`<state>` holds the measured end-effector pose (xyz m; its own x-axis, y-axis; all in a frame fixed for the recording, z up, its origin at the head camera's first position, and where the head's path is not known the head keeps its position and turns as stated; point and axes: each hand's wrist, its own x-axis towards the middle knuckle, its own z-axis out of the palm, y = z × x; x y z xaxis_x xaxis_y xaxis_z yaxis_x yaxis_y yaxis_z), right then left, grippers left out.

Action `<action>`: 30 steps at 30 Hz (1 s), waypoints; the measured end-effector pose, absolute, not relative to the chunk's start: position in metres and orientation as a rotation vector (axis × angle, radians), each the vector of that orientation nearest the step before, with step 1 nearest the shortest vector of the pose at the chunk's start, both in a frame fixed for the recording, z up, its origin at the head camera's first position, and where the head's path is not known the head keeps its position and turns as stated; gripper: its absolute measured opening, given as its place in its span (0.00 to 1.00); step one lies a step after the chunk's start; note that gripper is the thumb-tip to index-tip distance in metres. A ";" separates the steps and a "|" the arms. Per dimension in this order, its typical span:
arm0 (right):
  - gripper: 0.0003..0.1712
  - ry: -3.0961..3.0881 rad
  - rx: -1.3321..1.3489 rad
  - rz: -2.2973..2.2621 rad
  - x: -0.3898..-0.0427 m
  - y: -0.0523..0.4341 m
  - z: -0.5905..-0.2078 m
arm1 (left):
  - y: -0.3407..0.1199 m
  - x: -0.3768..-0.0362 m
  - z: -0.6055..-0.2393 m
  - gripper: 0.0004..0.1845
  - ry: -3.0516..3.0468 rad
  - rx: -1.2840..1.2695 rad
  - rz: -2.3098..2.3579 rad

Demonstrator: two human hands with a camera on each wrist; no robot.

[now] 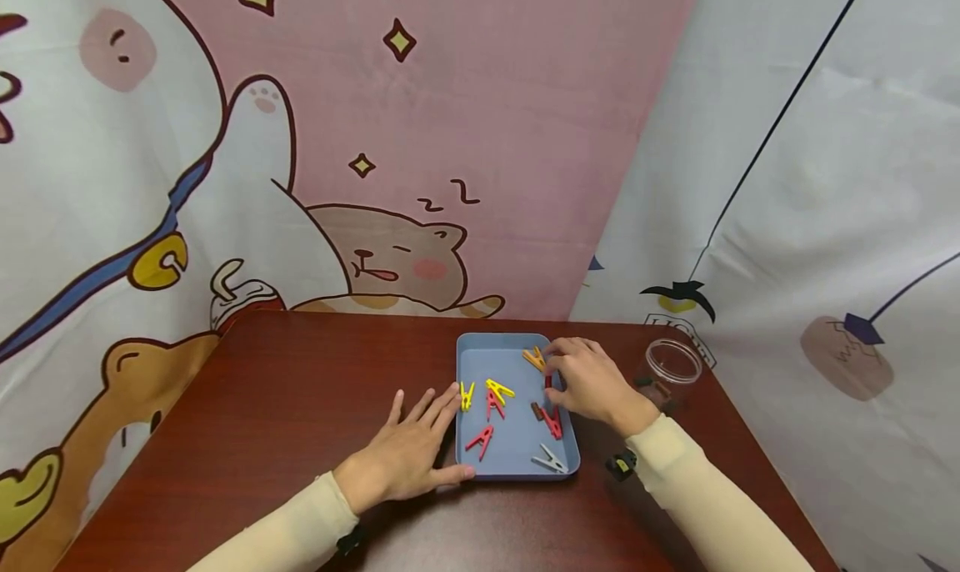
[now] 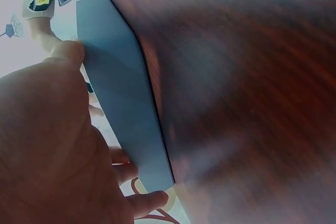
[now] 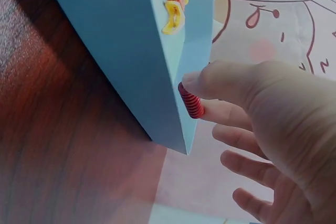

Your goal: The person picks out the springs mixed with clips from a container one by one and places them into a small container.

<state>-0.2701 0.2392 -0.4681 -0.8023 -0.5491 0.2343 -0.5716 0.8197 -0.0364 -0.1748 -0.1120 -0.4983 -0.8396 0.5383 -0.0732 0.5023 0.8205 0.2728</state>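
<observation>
My left hand (image 1: 405, 455): flat, fingers straight, against the blue tray (image 1: 517, 464). My right hand (image 1: 592, 382): pinching one red clip (image 3: 191, 99). Tray: two yellow clips (image 1: 483, 391), one orange (image 1: 535, 358), one grey (image 1: 551, 459).

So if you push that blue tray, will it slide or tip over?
The blue tray would probably slide rather than tip: it sits low and flat on the smooth wooden table. It looks like thin plastic, so likely light. The left hand rests against its edge, perhaps steadying it. The small clothespins inside may skid about.
</observation>
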 end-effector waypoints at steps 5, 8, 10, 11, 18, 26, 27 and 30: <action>0.17 -2.789 0.816 0.244 -0.265 0.242 -0.465 | -0.112 -0.175 -0.499 0.62 2.858 0.818 0.363; 0.17 -2.778 0.790 0.273 -0.263 0.244 -0.462 | -0.112 -0.175 -0.498 0.61 2.859 0.815 0.361; 0.17 -2.767 0.778 0.289 -0.261 0.246 -0.460 | -0.111 -0.174 -0.497 0.61 2.858 0.813 0.363; 0.17 -2.761 0.773 0.296 -0.261 0.248 -0.459 | -0.111 -0.174 -0.496 0.61 2.857 0.812 0.363; 0.17 -2.721 0.738 0.340 -0.256 0.256 -0.451 | -0.111 -0.173 -0.497 0.61 2.858 0.809 0.366; 0.18 -2.706 0.690 0.370 -0.251 0.267 -0.443 | -0.111 -0.173 -0.496 0.61 2.858 0.816 0.364; 0.18 -2.703 0.682 0.376 -0.251 0.269 -0.441 | -0.111 -0.173 -0.496 0.61 2.860 0.819 0.362; 0.19 -2.678 0.671 0.394 -0.249 0.274 -0.438 | -0.111 -0.172 -0.495 0.61 2.863 0.820 0.353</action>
